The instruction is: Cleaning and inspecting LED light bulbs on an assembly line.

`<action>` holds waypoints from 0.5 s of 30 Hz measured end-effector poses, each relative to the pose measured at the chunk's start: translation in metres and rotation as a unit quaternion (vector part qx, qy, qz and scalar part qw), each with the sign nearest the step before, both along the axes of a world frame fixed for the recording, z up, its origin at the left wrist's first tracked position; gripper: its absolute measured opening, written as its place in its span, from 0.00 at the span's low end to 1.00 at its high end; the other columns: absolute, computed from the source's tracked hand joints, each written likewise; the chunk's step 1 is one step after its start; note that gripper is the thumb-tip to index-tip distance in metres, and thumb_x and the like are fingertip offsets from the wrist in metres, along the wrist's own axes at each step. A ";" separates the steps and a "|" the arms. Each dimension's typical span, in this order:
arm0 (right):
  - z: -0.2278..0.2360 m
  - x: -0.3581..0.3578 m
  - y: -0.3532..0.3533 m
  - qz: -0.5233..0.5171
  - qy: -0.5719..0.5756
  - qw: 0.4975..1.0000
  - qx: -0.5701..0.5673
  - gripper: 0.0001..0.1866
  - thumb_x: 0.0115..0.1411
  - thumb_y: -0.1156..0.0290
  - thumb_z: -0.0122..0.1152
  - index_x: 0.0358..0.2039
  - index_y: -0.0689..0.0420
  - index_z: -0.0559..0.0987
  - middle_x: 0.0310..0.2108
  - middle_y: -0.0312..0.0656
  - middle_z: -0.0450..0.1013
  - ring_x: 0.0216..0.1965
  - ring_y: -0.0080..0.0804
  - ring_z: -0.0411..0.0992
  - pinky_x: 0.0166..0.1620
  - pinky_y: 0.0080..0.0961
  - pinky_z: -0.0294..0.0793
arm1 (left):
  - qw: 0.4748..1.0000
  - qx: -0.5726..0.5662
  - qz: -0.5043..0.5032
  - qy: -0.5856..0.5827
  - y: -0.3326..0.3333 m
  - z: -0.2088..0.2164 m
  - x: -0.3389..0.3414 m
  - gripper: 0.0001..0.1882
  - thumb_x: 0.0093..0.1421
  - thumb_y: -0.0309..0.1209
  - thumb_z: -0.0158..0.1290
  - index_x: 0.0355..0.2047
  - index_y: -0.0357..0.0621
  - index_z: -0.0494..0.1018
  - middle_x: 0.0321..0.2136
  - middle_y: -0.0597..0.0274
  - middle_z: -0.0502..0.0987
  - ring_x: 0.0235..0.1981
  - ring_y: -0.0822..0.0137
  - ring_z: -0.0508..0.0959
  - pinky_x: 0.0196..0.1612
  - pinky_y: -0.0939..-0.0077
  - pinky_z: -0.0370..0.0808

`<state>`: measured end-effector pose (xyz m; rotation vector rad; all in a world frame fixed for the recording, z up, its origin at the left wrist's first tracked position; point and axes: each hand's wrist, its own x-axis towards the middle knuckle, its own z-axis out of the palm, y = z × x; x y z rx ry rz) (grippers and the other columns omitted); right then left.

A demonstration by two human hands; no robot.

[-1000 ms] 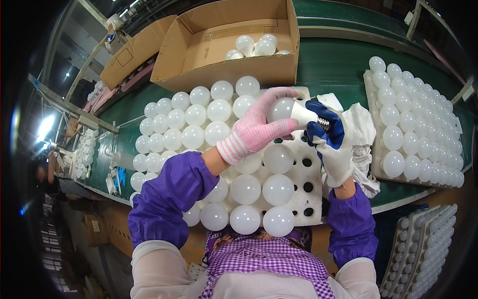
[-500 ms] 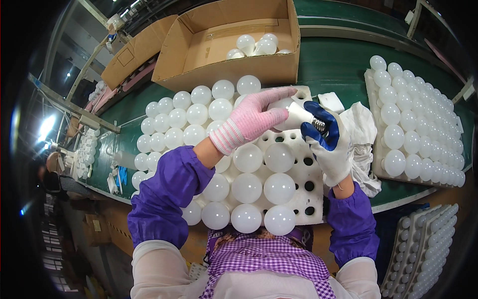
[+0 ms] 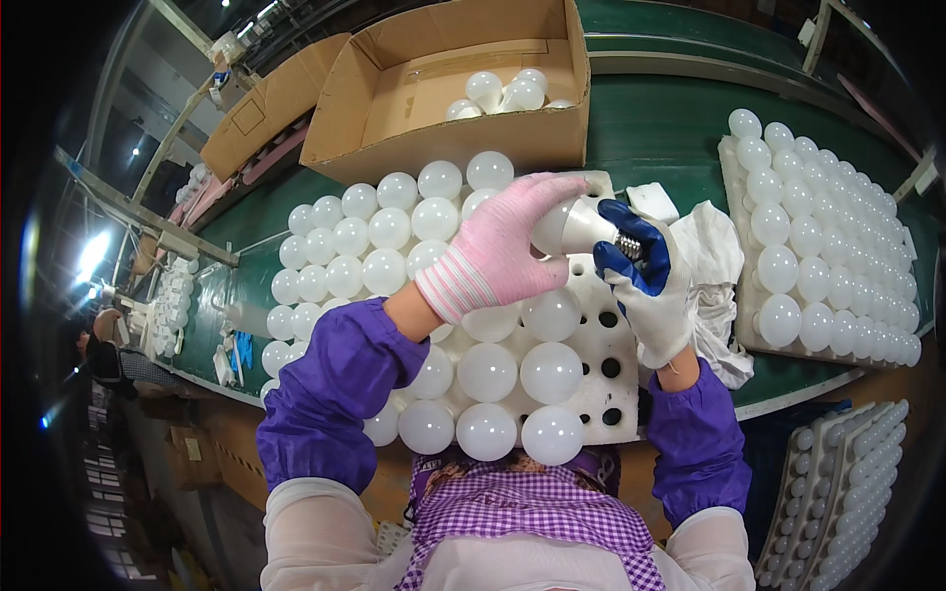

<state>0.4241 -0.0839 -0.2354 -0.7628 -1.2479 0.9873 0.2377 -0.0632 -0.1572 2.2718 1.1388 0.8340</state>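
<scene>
While both hands share one bulb (image 3: 576,229) over the foam tray's (image 3: 619,394) far edge | left hand (image 3: 498,251) wraps its globe | right hand (image 3: 645,286) pinches its screw base | long axis runs left-right.

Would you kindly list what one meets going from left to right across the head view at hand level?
Tray of white bulbs → left hand → held bulb → right hand → white cloth → second bulb tray.

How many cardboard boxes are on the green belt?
2: the open box directly beyond the bulb tray holds a few bulbs; a second box sits to its left, its contents hidden.
</scene>
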 end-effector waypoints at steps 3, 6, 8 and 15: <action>-0.004 0.003 0.003 -0.038 -0.090 0.994 0.048 0.22 0.54 0.71 0.70 0.49 0.62 0.75 0.43 0.44 0.77 0.35 0.28 0.75 0.40 0.22 0.75 | 0.996 -0.083 -0.007 -0.017 0.001 0.017 -0.003 0.31 0.46 0.20 0.55 0.56 0.40 0.71 0.54 0.56 0.73 0.50 0.67 0.76 0.43 0.75 0.80; -0.007 0.001 0.002 -0.063 -0.121 0.985 0.105 0.22 0.52 0.72 0.71 0.47 0.61 0.77 0.39 0.46 0.77 0.34 0.37 0.75 0.38 0.27 0.74 | 0.992 -0.116 -0.010 -0.043 0.003 0.015 -0.007 0.29 0.48 0.21 0.56 0.55 0.40 0.72 0.54 0.57 0.73 0.44 0.71 0.78 0.39 0.80 0.80; -0.003 0.000 0.001 -0.094 -0.180 0.963 0.180 0.22 0.49 0.73 0.72 0.45 0.60 0.77 0.37 0.45 0.77 0.35 0.42 0.74 0.40 0.32 0.74 | 0.991 -0.109 -0.021 -0.069 0.008 0.007 -0.015 0.28 0.50 0.22 0.56 0.54 0.40 0.73 0.52 0.57 0.74 0.40 0.72 0.79 0.37 0.82 0.80; -0.005 -0.004 -0.005 -0.114 -0.261 0.938 0.199 0.24 0.46 0.73 0.73 0.45 0.59 0.78 0.38 0.47 0.76 0.40 0.45 0.74 0.46 0.37 0.73 | 0.919 -0.362 0.081 -0.134 0.013 0.025 -0.008 0.24 0.54 0.24 0.56 0.53 0.38 0.74 0.44 0.57 0.79 0.41 0.71 0.79 0.39 0.79 0.81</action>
